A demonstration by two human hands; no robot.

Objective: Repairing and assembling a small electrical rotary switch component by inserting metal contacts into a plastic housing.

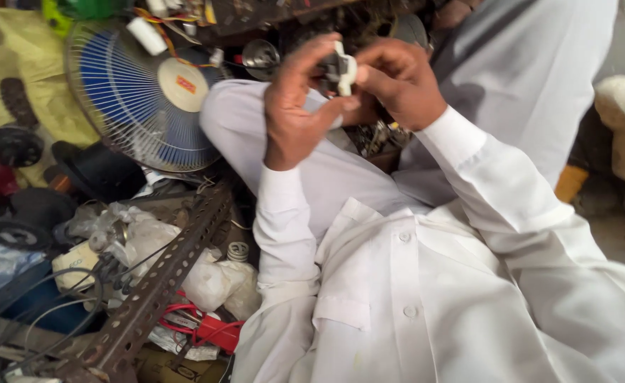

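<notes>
A person in white clothing sits with knees drawn up amid clutter. To the left stands a blue-bladed fan (142,96) behind a wire guard, and a rusty perforated angle bar (163,276) runs diagonally below it. Above the knees, the left hand (298,106) and right hand (397,81) both pinch a small white and black part (341,71), perhaps a switch, held between their fingertips.

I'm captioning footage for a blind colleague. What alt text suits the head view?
A person in white clothing holds a small black-and-white plastic part between left hand and right hand above their knees. Beside them lie a blue-bladed fan with a wire guard, a rusty perforated metal angle bar and tangled wires.
</notes>
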